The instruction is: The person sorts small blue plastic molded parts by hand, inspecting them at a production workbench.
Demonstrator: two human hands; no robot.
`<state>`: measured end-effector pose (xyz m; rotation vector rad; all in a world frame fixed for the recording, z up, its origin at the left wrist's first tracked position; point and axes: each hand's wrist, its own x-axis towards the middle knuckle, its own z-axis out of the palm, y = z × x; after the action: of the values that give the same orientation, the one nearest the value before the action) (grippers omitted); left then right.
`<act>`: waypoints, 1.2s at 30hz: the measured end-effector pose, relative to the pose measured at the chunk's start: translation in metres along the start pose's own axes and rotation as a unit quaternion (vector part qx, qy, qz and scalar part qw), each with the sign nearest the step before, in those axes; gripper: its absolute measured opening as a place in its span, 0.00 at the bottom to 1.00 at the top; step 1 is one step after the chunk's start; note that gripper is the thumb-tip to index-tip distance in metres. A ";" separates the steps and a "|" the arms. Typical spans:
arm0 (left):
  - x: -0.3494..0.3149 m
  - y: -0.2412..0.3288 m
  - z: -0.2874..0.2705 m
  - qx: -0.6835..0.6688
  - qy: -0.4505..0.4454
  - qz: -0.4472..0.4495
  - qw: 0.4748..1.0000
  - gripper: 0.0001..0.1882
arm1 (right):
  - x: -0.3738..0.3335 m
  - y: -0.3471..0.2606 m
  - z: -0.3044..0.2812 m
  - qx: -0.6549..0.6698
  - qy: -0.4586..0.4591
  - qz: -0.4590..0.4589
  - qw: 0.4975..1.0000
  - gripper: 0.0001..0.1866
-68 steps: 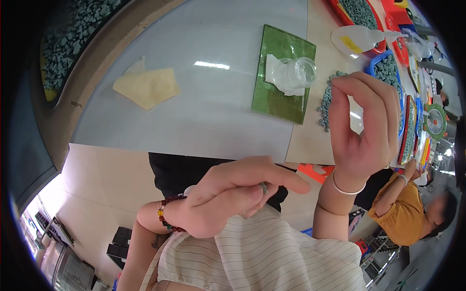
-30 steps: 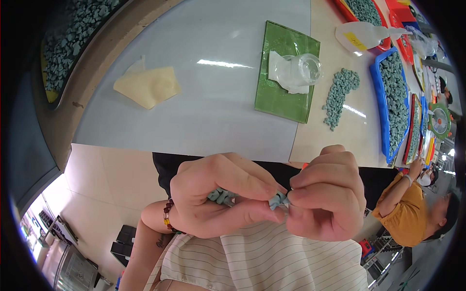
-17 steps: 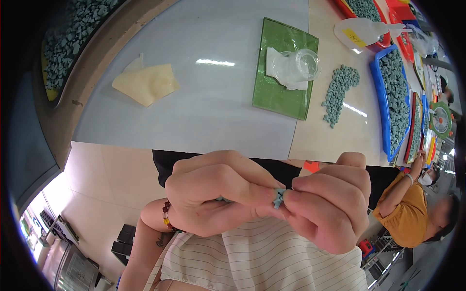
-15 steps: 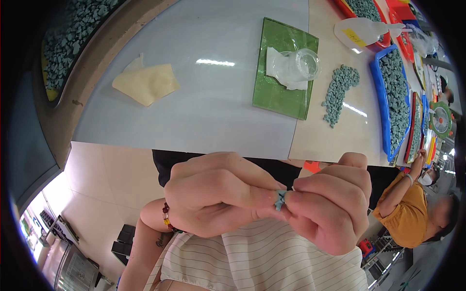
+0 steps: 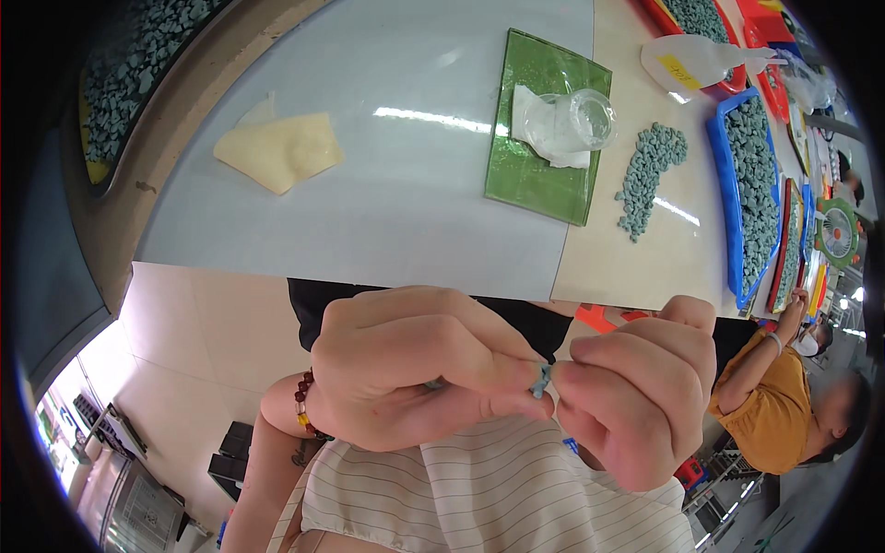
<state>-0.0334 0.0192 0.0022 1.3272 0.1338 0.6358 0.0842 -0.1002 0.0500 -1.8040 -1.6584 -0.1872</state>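
Over my lap, just off the table's near edge, I hold a small blue-green piece (image 5: 541, 380) between both hands. My left hand (image 5: 415, 369) pinches it between thumb and forefinger, with the other fingers curled in. From the other side, the thumb and forefinger of my right hand (image 5: 645, 392) close on the piece's right edge. Fingertips cover much of it, so its full shape is hidden. Beyond the hands, a loose patch of similar blue-green pieces (image 5: 647, 175) lies on the table.
A green glass slab (image 5: 535, 198) carries a folded white tissue (image 5: 562, 158) and a clear cup (image 5: 592, 120). To its right are a squeeze bottle (image 5: 682, 64) and a blue tray (image 5: 724, 175) of pieces. A yellowish cloth (image 5: 281, 152) lies left. A person in orange (image 5: 765, 396) sits at right.
My right hand has shifted slightly right and down. The small piece has turned between the fingertips, and less of its face shows.
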 end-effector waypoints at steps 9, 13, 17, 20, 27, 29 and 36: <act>-0.001 -0.002 0.000 0.035 0.014 0.012 0.999 0.10 | -0.003 -0.001 0.008 -0.011 0.051 0.014 0.999 0.12; 0.002 -0.003 0.001 0.028 0.004 0.029 0.999 0.10 | -0.005 0.004 0.009 0.033 0.042 0.012 0.999 0.10; 0.003 0.001 0.004 -0.019 0.006 0.016 1.000 0.10 | -0.006 0.011 0.012 0.180 0.077 0.057 0.979 0.13; 0.003 -0.001 0.008 -0.133 0.028 -0.080 0.987 0.10 | -0.010 0.016 0.016 0.244 0.126 0.091 0.957 0.12; 0.000 -0.004 0.008 -0.112 0.006 -0.039 0.993 0.09 | -0.008 0.023 0.006 0.395 0.018 0.034 0.918 0.16; 0.003 -0.004 0.006 -0.091 -0.008 -0.022 0.996 0.09 | -0.005 0.015 0.006 0.308 0.012 0.088 0.947 0.19; 0.003 -0.008 0.005 -0.055 -0.032 0.025 0.998 0.09 | -0.009 0.014 0.006 0.276 0.038 0.063 0.958 0.20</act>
<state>-0.0260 0.0152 -0.0032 1.2462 0.0123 0.6334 0.0932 -0.1040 0.0358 -1.4438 -1.3599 0.2411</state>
